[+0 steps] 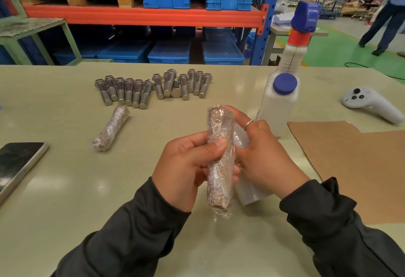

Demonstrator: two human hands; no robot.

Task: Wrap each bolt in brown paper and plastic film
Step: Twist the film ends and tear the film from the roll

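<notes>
A bolt wrapped in brown paper and clear film stands nearly upright above the table's middle. My left hand grips its middle with the thumb across the front. My right hand holds a roll of plastic film against the bolt's right side, its forefinger touching the top end. A second wrapped bolt lies on the table to the left. Several bare steel bolts lie in a row further back. Sheets of brown paper lie at the right.
A phone lies at the left edge. A white bottle with blue caps stands right of centre, a white controller beyond it. Blue crates on racking stand behind the table. A person walks at the far right.
</notes>
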